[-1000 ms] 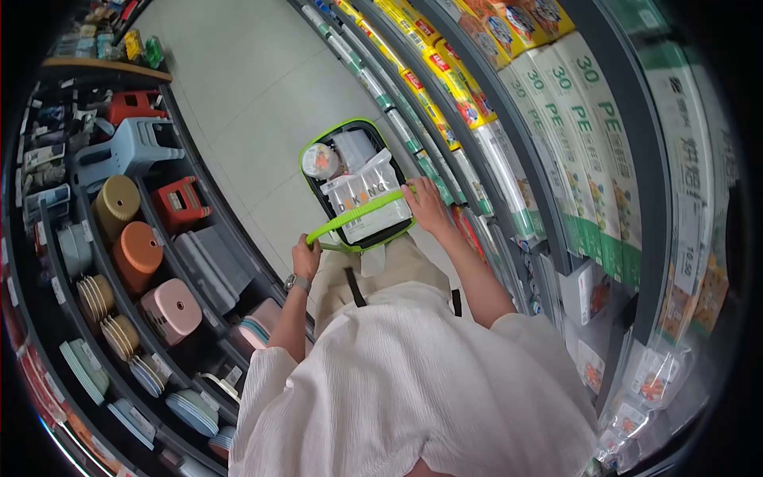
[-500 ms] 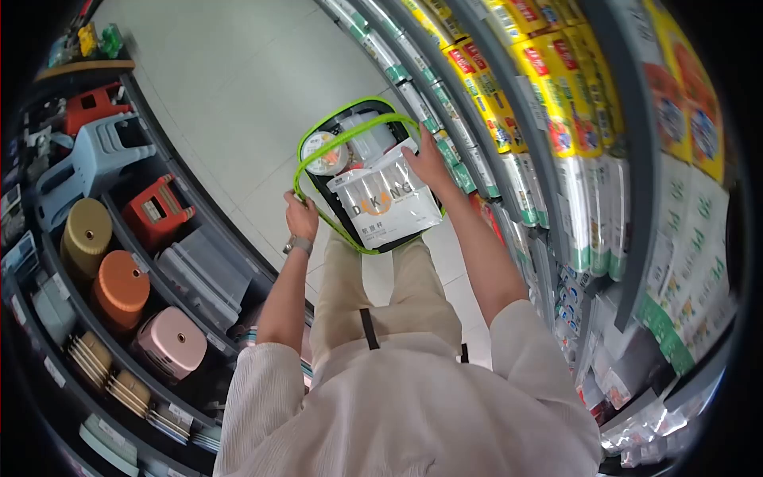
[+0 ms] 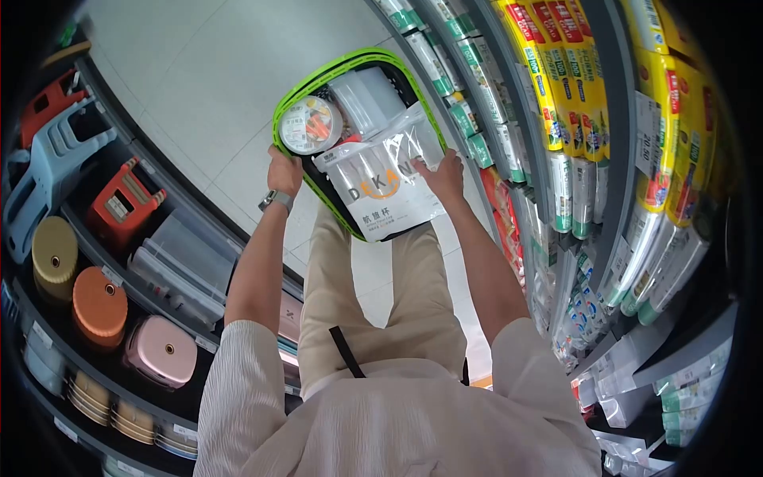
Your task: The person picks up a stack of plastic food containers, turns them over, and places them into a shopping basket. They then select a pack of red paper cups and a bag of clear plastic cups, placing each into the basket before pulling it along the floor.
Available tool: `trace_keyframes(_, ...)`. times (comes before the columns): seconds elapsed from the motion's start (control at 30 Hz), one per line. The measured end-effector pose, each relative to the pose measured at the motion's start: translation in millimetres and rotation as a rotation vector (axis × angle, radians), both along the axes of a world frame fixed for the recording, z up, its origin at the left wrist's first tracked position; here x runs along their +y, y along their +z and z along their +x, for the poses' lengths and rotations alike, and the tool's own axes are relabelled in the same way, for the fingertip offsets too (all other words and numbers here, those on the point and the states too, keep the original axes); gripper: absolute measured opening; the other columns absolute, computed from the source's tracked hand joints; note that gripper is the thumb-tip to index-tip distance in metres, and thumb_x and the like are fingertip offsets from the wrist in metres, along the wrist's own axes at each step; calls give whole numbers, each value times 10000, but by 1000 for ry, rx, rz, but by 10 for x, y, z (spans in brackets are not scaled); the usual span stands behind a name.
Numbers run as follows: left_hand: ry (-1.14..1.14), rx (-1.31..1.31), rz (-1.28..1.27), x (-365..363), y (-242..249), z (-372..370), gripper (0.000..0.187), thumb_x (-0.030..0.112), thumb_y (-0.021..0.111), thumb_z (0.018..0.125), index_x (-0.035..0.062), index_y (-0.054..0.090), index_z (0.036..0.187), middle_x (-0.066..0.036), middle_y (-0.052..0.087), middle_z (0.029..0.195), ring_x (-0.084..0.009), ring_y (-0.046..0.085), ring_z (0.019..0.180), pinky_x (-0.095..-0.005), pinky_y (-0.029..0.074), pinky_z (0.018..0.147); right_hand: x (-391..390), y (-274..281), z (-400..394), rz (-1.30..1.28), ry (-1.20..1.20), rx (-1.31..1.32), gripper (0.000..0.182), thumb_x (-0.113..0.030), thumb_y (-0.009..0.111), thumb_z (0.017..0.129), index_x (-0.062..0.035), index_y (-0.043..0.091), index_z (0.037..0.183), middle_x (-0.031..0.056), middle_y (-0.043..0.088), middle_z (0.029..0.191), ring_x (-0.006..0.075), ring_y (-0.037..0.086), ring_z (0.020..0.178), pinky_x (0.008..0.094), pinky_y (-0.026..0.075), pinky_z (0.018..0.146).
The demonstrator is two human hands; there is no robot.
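Observation:
A black shopping basket [image 3: 322, 191] with a bright green rim is in front of my legs. My left hand [image 3: 284, 172], with a watch on the wrist, is closed on its left rim. My right hand [image 3: 443, 173] grips the right side, its thumb lying over a white plastic pouch [image 3: 389, 195] printed "DUKANG"; some fingers are hidden. The pouch lies across the near part of the basket. Behind it sit a round, clear-lidded tub [image 3: 311, 125] with a picture label and a translucent plastic container [image 3: 367, 99].
Shelves on the left hold a blue stool [image 3: 67, 147], a red stool [image 3: 125, 205], clear storage boxes [image 3: 183, 258] and gold, orange and pink stools [image 3: 163, 350]. On the right, shelves carry yellow packs [image 3: 564, 79] and white-green rolls. Pale floor tiles [image 3: 199, 71] run between.
The basket has come up closer to the camera. Its green handle, earlier raised across the top, now lies down along the rim. My left hand has shifted to the rim.

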State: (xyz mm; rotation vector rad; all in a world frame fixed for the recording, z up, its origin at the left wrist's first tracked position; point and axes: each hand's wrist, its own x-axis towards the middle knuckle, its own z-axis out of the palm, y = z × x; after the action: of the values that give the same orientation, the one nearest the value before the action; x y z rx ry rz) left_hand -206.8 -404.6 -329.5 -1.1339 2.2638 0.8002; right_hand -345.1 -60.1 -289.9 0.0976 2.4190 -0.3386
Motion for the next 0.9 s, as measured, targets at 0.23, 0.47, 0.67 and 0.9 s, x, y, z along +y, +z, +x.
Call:
trace_keyframes(0.23,313,31,-154,622,242,279,616,276,647,910,-61,394,1359,-292,606,1163,-434,640,1025,-490,501,906,-33,187,190,-4,101,30,921,-559,800,767,114,438,1282,330,592,1145,487,579,1110,520,489,931)
trace_keyframes(0.47,400,57,111,1329,348,747,441,311,605,954,-71,572,1172,-271,614,1086,-420,636,971,-487,494,885,11,382,332,-494,-279,-297,837,-467,832,762,93,489,1280,285,657,1171,383,660,1105,428,512,950)
trace_keyframes(0.67,429,5,189,1427,193,1091,557,426,533,999,-102,599,1165,-292,669,1085,-394,651,1024,-435,485,933,-351,668,456,-486,-331,-424,719,-296,836,759,55,525,1304,180,693,1128,282,698,1022,395,553,883)
trace_keyframes(0.9,601,191,781,1513,819,1192,520,400,419,1065,-19,541,1347,-148,652,1226,-251,641,1083,-367,491,990,-1026,2051,686,-360,53,-245,814,-329,785,784,155,352,1275,325,623,979,435,675,899,462,581,757)
